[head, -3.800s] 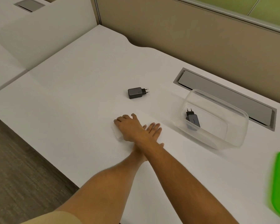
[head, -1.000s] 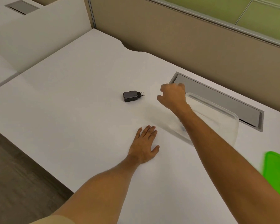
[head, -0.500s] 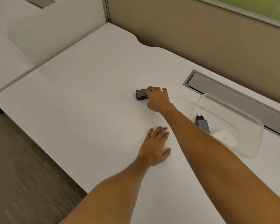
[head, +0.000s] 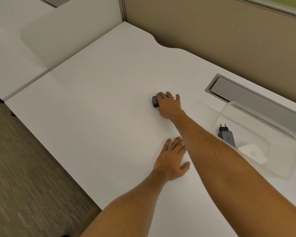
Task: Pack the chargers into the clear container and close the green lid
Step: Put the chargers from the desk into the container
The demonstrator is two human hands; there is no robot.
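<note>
A right hand [head: 169,106], arm outstretched, is closing its fingers over a small dark grey rectangular charger [head: 155,101] on the white desk [head: 96,106], while the left hand [head: 172,161] is lying flat, fingers spread.

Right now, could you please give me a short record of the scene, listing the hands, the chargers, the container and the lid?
right hand: over the dark charger on desk, fingers curled around it; not visibly lifted
left hand: flat on the white desk, holding nothing
clear container: open, on the desk to the right
inside container: grey charger and white charger
green lid: not in view
</note>
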